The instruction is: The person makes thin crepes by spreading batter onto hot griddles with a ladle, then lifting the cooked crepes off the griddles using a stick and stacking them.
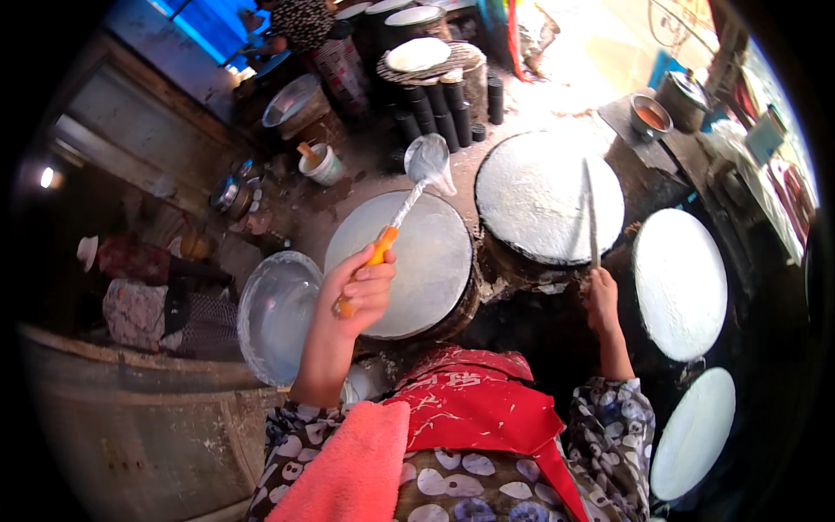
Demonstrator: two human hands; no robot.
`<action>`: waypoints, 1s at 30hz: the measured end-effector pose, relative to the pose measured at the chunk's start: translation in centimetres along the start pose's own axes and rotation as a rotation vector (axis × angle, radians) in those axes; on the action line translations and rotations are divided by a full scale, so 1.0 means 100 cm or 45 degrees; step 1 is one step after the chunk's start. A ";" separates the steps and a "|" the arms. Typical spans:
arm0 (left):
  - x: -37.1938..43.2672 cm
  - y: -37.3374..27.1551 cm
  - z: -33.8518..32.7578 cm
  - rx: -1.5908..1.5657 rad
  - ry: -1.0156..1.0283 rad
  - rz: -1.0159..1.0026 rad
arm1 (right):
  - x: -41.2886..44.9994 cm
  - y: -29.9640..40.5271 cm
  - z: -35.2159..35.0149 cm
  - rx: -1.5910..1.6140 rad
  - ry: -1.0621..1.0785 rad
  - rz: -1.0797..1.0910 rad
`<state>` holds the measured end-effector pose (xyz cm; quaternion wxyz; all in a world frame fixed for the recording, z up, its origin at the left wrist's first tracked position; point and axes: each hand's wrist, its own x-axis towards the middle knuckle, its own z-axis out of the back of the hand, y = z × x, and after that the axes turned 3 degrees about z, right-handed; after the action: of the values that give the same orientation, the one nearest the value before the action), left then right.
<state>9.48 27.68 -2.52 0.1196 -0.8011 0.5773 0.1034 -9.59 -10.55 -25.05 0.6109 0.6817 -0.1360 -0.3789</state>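
My left hand [365, 290] is shut around the orange handle of a metal ladle [427, 160], its bowl coated with pale batter that hangs off the rim. Beneath the ladle lies a round griddle [417, 267] covered by a thin greyish layer. A metal basin [279, 320] of cloudy liquid stands left of this griddle, partly behind my left forearm. My right hand [601, 303] grips the near end of a long, narrow flat tool [591, 215]. The tool reaches over a second round griddle [545, 196] spread with white batter; whether it touches is hard to tell.
At the right are two white discs [682, 284], [695, 434]. Beyond the griddles stand black cylindrical briquettes [443, 114] and a bucket [321, 164]. A bowl of reddish liquid [651, 117] sits on a ledge. People [303, 26], [137, 307] are at the back and left.
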 end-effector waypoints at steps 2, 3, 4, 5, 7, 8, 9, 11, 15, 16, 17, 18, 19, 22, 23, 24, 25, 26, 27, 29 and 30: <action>-0.013 0.000 0.004 -0.008 0.053 -0.027 | -0.004 0.007 -0.003 0.100 0.019 0.031; -0.023 0.003 0.014 0.157 0.075 -0.137 | -0.010 0.014 -0.008 0.099 0.064 0.038; -0.031 0.005 0.025 0.317 0.087 -0.250 | -0.018 0.018 -0.014 0.088 0.113 0.072; -0.029 0.006 0.034 0.315 0.075 -0.297 | -0.022 0.020 -0.021 0.078 0.162 0.105; -0.010 0.013 0.052 0.892 -0.651 -0.466 | -0.021 0.017 -0.031 0.158 0.215 0.090; -0.008 0.013 0.058 0.875 -0.671 -0.501 | -0.019 0.016 -0.037 0.150 0.220 0.075; -0.005 0.010 0.062 0.684 -0.651 -0.416 | -0.018 0.014 -0.041 0.147 0.209 0.058; -0.010 0.010 0.068 0.479 -0.640 -0.349 | -0.016 0.012 -0.048 0.144 0.265 0.064; -0.023 0.012 0.065 0.287 -0.452 -0.350 | -0.016 0.001 -0.053 0.111 0.365 0.092; -0.027 0.011 0.062 0.200 -0.380 -0.351 | -0.015 -0.001 -0.056 0.110 0.387 0.109; -0.033 0.012 0.062 0.186 -0.387 -0.356 | -0.016 -0.003 -0.057 0.110 0.408 0.126; -0.038 0.011 0.062 0.157 -0.354 -0.352 | -0.023 0.003 -0.064 0.124 0.391 0.116; -0.043 0.010 0.062 0.130 -0.320 -0.347 | -0.028 0.002 -0.067 0.120 0.394 0.113; -0.059 0.013 0.065 0.140 -0.350 -0.347 | -0.040 -0.004 -0.071 -0.017 0.293 0.152; -0.064 0.014 0.067 0.155 -0.397 -0.349 | -0.045 -0.004 -0.068 -0.017 0.284 0.155; -0.069 0.014 0.069 0.161 -0.393 -0.346 | -0.049 -0.001 -0.064 0.066 0.252 0.078; -0.075 0.014 0.072 0.158 -0.409 -0.327 | -0.052 -0.001 -0.061 0.149 0.219 0.003; -0.081 0.014 0.074 0.154 -0.423 -0.307 | -0.055 -0.004 -0.060 0.210 0.173 0.031; -0.086 0.015 0.075 0.161 -0.416 -0.287 | -0.062 -0.002 -0.060 0.212 0.119 0.026; -0.097 0.017 0.077 0.220 -0.476 -0.267 | -0.077 -0.007 -0.065 0.230 0.105 0.056; -0.104 0.018 0.079 0.241 -0.496 -0.249 | -0.088 -0.010 -0.072 0.216 0.124 0.035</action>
<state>4.34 38.96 -6.98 0.3127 -0.8033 0.4702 0.1895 -10.88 0.64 -23.16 0.5620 0.7468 -0.1469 -0.3239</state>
